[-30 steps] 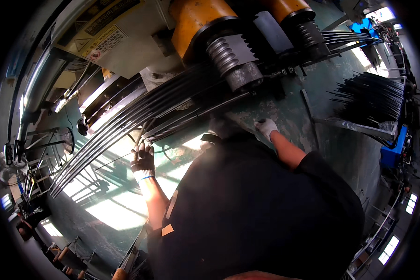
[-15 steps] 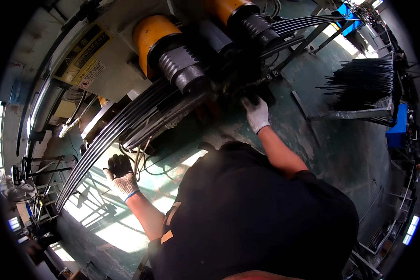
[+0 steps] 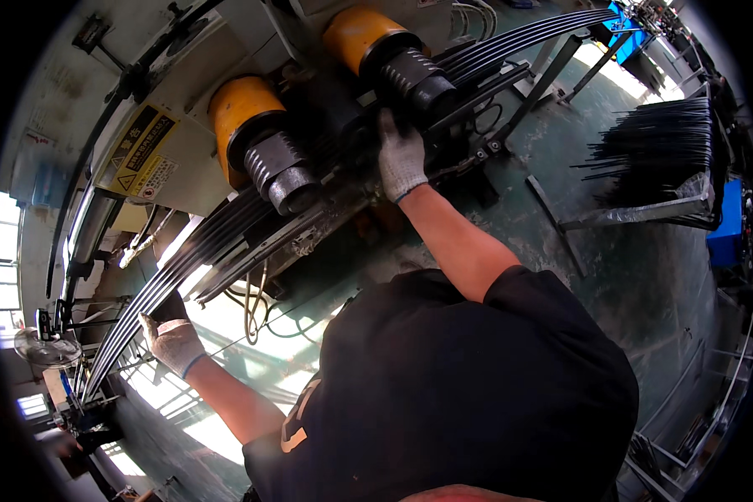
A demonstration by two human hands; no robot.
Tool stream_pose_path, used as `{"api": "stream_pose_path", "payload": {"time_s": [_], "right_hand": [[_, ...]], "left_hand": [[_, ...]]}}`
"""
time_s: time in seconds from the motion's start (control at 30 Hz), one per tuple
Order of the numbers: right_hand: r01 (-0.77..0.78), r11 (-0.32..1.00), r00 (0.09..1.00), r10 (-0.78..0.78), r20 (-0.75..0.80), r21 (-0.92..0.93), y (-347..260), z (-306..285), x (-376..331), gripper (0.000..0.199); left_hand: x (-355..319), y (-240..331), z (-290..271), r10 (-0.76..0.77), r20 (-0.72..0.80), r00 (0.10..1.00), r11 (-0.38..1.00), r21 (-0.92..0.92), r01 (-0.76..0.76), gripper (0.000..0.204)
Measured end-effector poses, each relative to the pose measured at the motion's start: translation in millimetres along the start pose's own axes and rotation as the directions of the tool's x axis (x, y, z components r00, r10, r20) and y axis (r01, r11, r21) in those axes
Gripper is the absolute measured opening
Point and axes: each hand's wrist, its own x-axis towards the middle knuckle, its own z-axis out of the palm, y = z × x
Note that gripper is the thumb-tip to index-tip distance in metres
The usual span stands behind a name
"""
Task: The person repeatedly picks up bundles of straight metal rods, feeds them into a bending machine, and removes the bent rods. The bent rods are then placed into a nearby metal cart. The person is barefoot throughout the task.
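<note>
A bundle of long, thin black rods (image 3: 217,227) runs in a curve across the machine, from the lower left to the upper right. At its lower-left stretch is my left hand (image 3: 176,345), in a pale glove with a dark palm. Its thumb lies against the near rods and the dark fingers close round their near edge, partly lost in shadow. My right hand (image 3: 403,163), gloved alike, reaches up to the dark middle of the machine between the two ribbed black cylinders (image 3: 278,167). Its fingertips merge with the dark parts there, so their grip is hidden.
Orange housings (image 3: 244,113) hold the ribbed cylinders. A panel with a yellow warning label (image 3: 142,151) stands left of them. Hoses (image 3: 255,309) hang below the rods. On the right, a metal rack (image 3: 644,213) carries a stack of black rods. A fan (image 3: 48,347) stands far left.
My left hand has moved left, from open beside the rods to contact with them. My right hand has risen up and left, from below the machine to between the cylinders. The view has shifted.
</note>
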Motion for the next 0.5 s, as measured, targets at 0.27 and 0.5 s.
{"api": "stream_pose_path", "payload": {"time_s": [0.27, 0.5], "right_hand": [[-0.209, 0.839, 0.976, 0.143, 0.167, 0.502, 42.2, 8.8, 33.4, 0.051], [0.083, 0.989, 0.995, -0.090, 0.048, 0.126, 46.3, 8.6, 41.7, 0.049]], "left_hand": [[11.7, 89.3, 125.8, 0.260, 0.057, 0.964, 0.862, 0.436, -0.258, 0.052], [-1.2, 82.6, 239.5, 0.464, 0.205, 0.862, 0.532, 0.713, -0.456, 0.041]]}}
